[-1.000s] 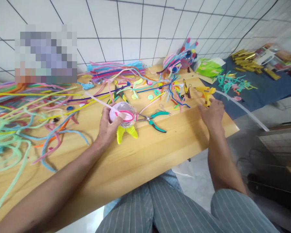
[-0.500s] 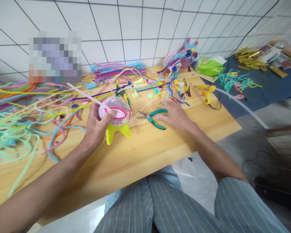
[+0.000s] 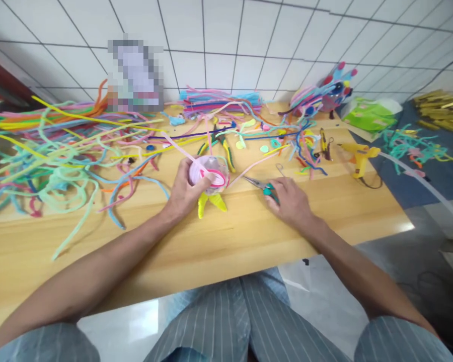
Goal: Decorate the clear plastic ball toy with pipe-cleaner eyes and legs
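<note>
My left hand (image 3: 183, 193) is closed round a small round craft figure (image 3: 208, 177) wrapped in pink pipe cleaner, with two yellow feet below it and a pink pipe cleaner tail running up to the left. It rests on the wooden table (image 3: 226, 236). My right hand (image 3: 289, 200) lies over the green handles of the pliers (image 3: 264, 186), fingers curled on them. The pliers' metal jaws point left toward the figure.
Heaps of coloured pipe cleaners (image 3: 60, 156) cover the table's left and back. A yellow glue gun (image 3: 358, 155) lies at the right, with a finished pipe-cleaner figure (image 3: 326, 95) and a green packet (image 3: 368, 115) behind it. The table's edge is near my knees.
My right hand left the glue gun, swept left across the table and closed on the pliers. My left hand kept its hold on the craft figure. The view has shifted to the left.
</note>
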Demonstrator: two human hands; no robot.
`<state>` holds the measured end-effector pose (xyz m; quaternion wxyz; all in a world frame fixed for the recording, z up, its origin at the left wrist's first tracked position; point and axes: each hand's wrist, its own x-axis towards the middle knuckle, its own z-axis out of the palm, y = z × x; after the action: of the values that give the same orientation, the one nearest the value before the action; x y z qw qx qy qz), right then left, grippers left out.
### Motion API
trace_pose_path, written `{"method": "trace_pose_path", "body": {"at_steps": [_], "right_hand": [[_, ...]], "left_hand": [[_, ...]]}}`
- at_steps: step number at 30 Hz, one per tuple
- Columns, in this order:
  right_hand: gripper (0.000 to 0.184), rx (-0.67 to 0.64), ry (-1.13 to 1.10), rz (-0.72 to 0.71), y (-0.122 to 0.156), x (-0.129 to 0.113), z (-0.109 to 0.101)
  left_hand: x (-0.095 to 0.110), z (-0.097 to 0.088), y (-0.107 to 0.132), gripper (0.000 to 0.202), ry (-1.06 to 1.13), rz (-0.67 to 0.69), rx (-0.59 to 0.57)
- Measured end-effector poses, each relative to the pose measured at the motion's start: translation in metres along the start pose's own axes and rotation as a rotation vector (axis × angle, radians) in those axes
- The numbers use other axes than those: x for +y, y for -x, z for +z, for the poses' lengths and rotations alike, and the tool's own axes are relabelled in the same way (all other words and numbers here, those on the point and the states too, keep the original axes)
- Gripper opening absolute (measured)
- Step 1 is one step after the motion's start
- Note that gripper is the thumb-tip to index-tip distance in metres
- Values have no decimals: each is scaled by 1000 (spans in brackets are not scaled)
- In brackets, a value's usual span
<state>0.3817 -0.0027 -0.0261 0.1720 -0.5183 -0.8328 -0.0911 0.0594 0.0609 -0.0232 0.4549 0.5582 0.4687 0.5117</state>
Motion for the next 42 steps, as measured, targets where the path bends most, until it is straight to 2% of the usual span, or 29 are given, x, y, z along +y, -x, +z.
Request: {"method": "trace_pose_path", "body": {"at_steps": [4,8,11,16,21,26,31,37,42], "right_hand": [[56,206,-124,-138,-18,-13,-16],[63,295,-177,-279,-43,-27,-10],[59,274,-169,-296,-46,-25,3],[53,207,-140,-248,-35,-19,16],[49,257,-163,-249,-38,-23,18],[46,182,-138,-242,-41,-25,16],[47,215,-146,-264,-43,-26,16],[54,127,-236,-225,-42,-26,23],[51,141,-252,-248,-42,-28,22]], "left_hand": [[1,2,0,64,-40,22,-2],[1,0,-1,63,-93,23,27],[2,-2,-1,60,-113,25,25],[4,-3,-1,62,-91,11,-3],[5,-3,0,64,-89,-6,-1],[5,-3,1,61,-59,-10,-8],[6,-3,0,59,-75,-12,-11],[7,-5,0,60,-86,-10,-19],[6,-6,0,62,-113,-19,-22]]}}
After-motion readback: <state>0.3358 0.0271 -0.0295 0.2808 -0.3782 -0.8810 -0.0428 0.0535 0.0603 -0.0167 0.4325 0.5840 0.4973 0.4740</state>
